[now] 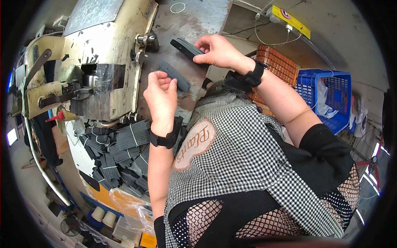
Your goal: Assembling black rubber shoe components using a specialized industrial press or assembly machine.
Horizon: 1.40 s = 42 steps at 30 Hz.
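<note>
My right hand grips a small stack of dark grey flat strips between thumb and fingers, above the worn metal tabletop. Below and left of it, my left hand is half curled, fingers a little apart, with nothing visible in it. Right beside its fingertips lies a grey flat strip or thin stack on the tabletop; whether they touch it I cannot tell. A thin white band forms a loose ring at the table's far end.
A worn, cream-coloured machine stands close on the left. Below it lie many dark strip bundles tied with white bands. To the right are a brown beaded seat cover and a blue plastic crate. Clear plastic hangs at lower left.
</note>
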Each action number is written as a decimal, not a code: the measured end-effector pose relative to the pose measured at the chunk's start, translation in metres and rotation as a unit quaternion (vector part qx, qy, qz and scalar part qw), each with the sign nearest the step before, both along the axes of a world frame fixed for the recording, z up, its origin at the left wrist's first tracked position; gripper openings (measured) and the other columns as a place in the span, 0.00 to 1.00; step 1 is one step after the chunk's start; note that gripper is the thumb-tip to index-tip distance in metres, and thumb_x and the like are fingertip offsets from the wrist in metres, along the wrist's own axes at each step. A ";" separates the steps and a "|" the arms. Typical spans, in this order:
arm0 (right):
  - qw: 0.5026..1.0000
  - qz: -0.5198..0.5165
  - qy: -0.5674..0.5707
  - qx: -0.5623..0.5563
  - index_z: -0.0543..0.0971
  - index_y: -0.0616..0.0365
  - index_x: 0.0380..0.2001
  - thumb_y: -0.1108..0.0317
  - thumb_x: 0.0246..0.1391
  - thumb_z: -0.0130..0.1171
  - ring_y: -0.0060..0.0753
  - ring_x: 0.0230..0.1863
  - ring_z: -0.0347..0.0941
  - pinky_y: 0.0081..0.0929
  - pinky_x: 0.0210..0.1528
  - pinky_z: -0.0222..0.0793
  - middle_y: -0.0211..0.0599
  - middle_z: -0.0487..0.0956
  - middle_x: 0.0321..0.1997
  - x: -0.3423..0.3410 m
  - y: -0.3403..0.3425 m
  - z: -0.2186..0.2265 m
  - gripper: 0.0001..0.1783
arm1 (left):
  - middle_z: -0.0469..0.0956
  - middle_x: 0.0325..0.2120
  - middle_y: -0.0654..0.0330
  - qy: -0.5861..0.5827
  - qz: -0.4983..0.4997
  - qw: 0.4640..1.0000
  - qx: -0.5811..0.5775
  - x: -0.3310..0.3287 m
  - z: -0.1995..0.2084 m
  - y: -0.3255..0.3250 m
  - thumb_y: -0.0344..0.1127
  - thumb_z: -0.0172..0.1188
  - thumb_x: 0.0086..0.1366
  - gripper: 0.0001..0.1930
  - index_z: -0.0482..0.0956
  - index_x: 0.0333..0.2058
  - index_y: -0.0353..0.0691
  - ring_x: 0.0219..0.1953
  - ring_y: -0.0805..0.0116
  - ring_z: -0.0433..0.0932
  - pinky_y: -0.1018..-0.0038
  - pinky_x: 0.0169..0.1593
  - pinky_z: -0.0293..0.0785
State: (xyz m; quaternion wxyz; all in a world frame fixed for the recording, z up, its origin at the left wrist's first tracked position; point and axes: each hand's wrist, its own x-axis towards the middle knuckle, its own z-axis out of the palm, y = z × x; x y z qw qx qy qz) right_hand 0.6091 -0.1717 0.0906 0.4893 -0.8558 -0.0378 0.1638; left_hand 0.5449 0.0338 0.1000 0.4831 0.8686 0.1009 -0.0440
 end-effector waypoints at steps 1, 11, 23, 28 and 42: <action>0.997 0.016 -0.060 -0.044 0.78 0.63 0.36 0.67 0.40 0.65 0.29 0.31 0.74 0.26 0.38 0.69 0.34 0.78 0.29 0.000 0.000 0.002 0.18 | 0.79 0.29 0.57 -0.001 0.000 1.000 0.002 -0.001 0.001 0.000 0.24 0.65 0.54 0.13 0.72 0.38 0.32 0.29 0.73 0.80 0.77 0.34 0.76; 0.923 0.091 -0.285 -0.241 0.74 0.60 0.41 0.68 0.37 0.65 0.44 0.45 0.68 0.37 0.49 0.67 0.40 0.73 0.39 0.007 -0.013 -0.018 0.23 | 0.75 0.37 0.56 -0.190 -0.186 0.949 0.168 -0.010 0.029 0.008 0.25 0.68 0.47 0.14 0.76 0.35 0.36 0.37 0.60 0.75 0.70 0.40 0.73; 0.904 0.129 -0.380 -0.144 0.76 0.60 0.38 0.67 0.37 0.63 0.45 0.43 0.67 0.38 0.48 0.66 0.41 0.72 0.37 0.020 -0.023 0.001 0.20 | 0.77 0.44 0.53 -0.245 -0.148 0.946 0.150 0.012 0.046 -0.005 0.27 0.66 0.52 0.21 0.75 0.46 0.35 0.46 0.58 0.76 0.67 0.50 0.71; 0.971 0.122 -0.119 0.169 0.77 0.61 0.42 0.65 0.41 0.65 0.32 0.40 0.71 0.27 0.43 0.68 0.37 0.75 0.36 0.001 -0.001 0.049 0.22 | 0.68 0.53 0.46 -0.094 -0.035 0.918 -0.385 0.010 0.054 -0.012 0.29 0.60 0.62 0.37 0.49 0.65 0.36 0.55 0.62 0.69 0.67 0.59 0.64; 0.951 0.042 -0.266 0.149 0.63 0.63 0.54 0.61 0.48 0.65 0.52 0.41 0.72 0.40 0.41 0.71 0.51 0.69 0.44 -0.053 0.080 0.076 0.34 | 0.70 0.49 0.43 -0.193 0.108 0.780 -0.586 -0.001 0.088 -0.016 0.22 0.51 0.65 0.28 0.51 0.60 0.46 0.53 0.54 0.71 0.61 0.60 0.66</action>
